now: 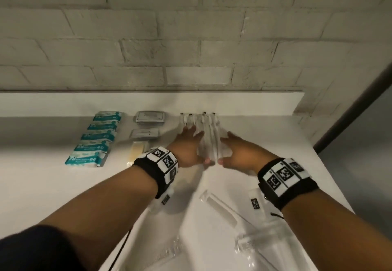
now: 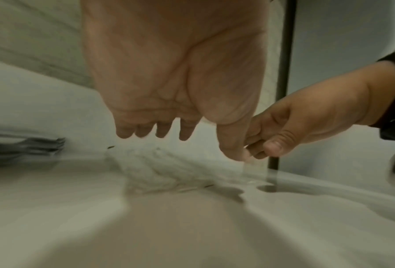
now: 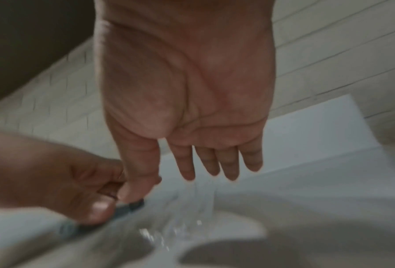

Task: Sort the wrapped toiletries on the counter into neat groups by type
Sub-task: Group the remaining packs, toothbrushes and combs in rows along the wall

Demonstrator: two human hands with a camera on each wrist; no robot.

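Observation:
Several clear-wrapped toothbrushes [image 1: 209,137] lie side by side in a bundle on the white counter [image 1: 53,186], their dark-tipped ends against the back ledge. My left hand [image 1: 191,145] lies flat along the bundle's left side, fingers straight. On the right side my right hand [image 1: 226,147] mirrors it. Both thumbs meet at the bundle's near end. The left wrist view shows the left hand [image 2: 168,90] over the blurred bundle [image 2: 150,168]. In the right wrist view the right hand [image 3: 185,108] has straight fingers. Neither hand grips anything.
A row of teal wipe packets [image 1: 97,137] runs along the left. Grey packets [image 1: 149,118] and a yellowish sachet [image 1: 137,151] lie between it and the toothbrushes. Clear-wrapped combs [image 1: 222,205] are scattered near the front. The counter's right edge [image 1: 331,177] is close.

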